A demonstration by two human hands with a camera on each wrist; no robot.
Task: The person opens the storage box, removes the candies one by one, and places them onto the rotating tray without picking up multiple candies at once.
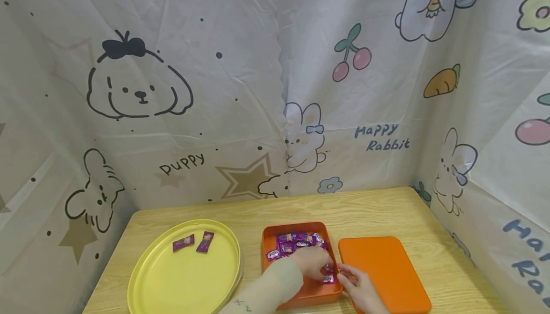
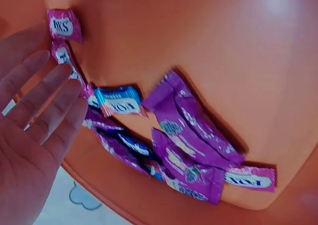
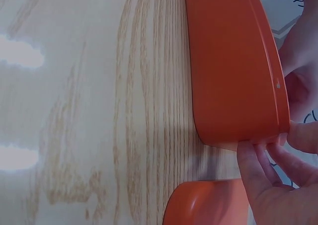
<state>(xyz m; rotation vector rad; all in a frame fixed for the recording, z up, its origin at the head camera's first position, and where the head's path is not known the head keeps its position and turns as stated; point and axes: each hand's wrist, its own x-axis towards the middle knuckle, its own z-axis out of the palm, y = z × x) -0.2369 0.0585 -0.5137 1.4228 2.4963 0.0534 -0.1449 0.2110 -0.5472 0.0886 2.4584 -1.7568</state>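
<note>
Inside the orange plastic box [image 1: 315, 299] my left hand [image 1: 312, 259] reaches down among wrapped candies [image 1: 286, 247]. Its fingers are stretched out in the left wrist view, their tips right at pink-wrapped candies [image 2: 65, 26] along the wall. Flat purple packets [image 2: 196, 130] and a blue-and-pink candy [image 2: 119, 102] lie beside them on the box floor. My right hand [image 1: 362, 286] pinches the right side of the box at the rim. In the right wrist view its thumb lies at the rim, with fingers [image 3: 251, 160] against the outer wall.
A round yellow tray [image 1: 185, 280] at the left bears two purple-wrapped candies [image 1: 183, 243]. Close on the box's right lies a flat orange lid [image 1: 386, 271]. All stand on a wood-grain table [image 1: 365, 211], with a printed cloth [image 1: 240, 113] hanging behind and at the sides.
</note>
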